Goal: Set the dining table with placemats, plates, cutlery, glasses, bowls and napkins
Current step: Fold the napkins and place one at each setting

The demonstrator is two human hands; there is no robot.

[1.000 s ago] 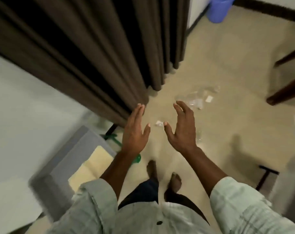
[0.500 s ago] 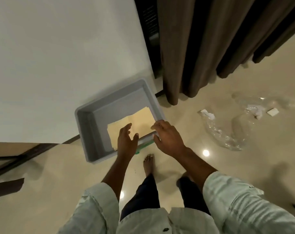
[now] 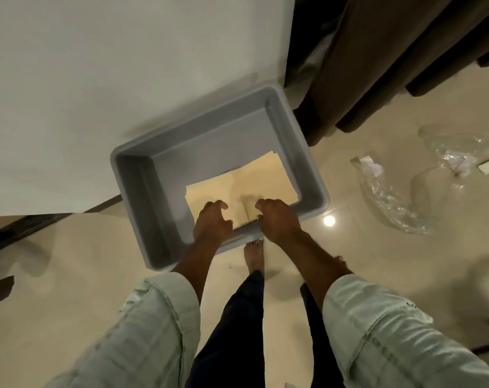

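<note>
Grey plastic makes up the bin [image 3: 142,197] on the floor against the white wall [image 3: 97,65], and the head view, the only one given, looks straight down into it. A small stack of pale yellow sheets [image 3: 260,177] lies flat in its near right corner; they look like folded napkins or thin placemats, though I cannot tell which. Apart from them the bin shows only its bare grey floor.

Both hands reach down over the near rim. The left hand [image 3: 212,221] hangs with its fingers curled just above the near edge of the stack, holding nothing that shows. The right hand [image 3: 276,219] is curled the same way over the right part of the stack; its fingertips seem to touch the top sheet, but whether they have pinched it I cannot tell.

To the right, a brown curtain [image 3: 377,65] hangs to the tiled floor [image 3: 377,261], where crumpled clear plastic wrap [image 3: 391,203] and paper scraps lie well apart from the bin.

No dining table, plate, glass, bowl or cutlery appears here. By my judgement this is a fetching step: the sheets are not yet lifted and must be carried to the table and laid out. How much of the setting is already done cannot be read from this view.
</note>
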